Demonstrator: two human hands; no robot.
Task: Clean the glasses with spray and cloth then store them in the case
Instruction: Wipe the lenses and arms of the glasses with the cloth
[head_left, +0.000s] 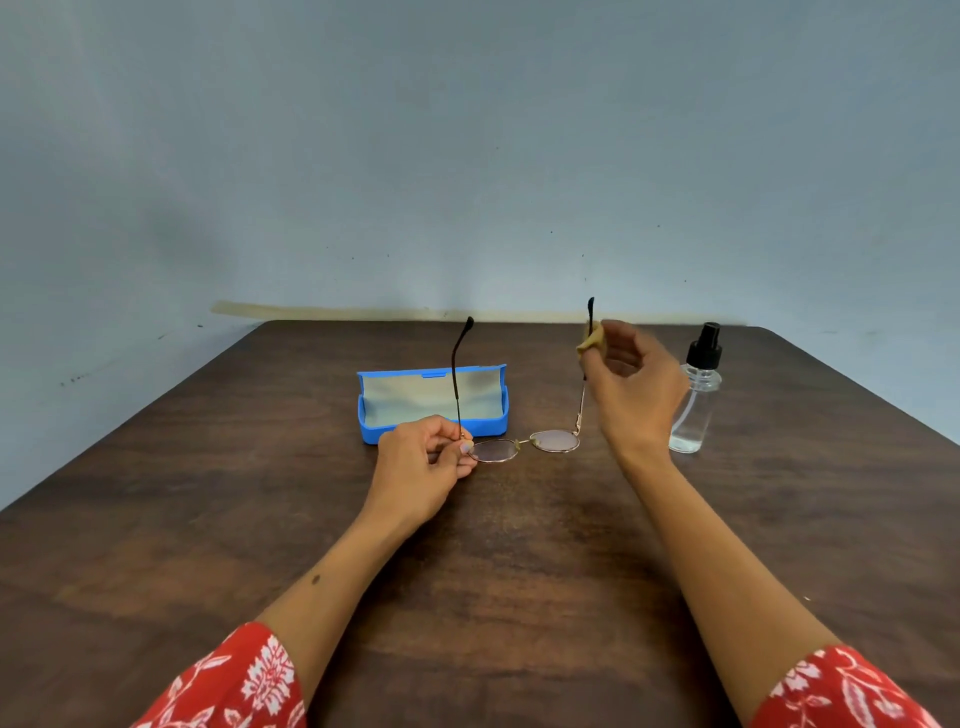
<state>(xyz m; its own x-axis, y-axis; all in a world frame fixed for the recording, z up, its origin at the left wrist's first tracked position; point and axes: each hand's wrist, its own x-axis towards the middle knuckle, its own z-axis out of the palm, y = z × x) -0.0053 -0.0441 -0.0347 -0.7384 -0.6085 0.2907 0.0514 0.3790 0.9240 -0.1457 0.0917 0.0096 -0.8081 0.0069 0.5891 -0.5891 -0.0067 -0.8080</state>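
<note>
Thin gold-rimmed glasses (524, 444) are held lens-down just above the wooden table (493, 545), both temple arms pointing up. My left hand (423, 465) pinches the frame at the left hinge. Higher up on the right, my right hand (631, 382) pinches a small tan cloth (592, 340) around the upper part of the right temple arm. Behind the glasses lies a blue case (431, 402), open, with a pale lining and nothing inside. A clear spray bottle (696, 397) with a black nozzle stands upright just right of my right hand.
The dark table runs back to a grey-blue wall (467, 156). Its near half holds only my forearms in red floral sleeves. The table edges slant away at left and right.
</note>
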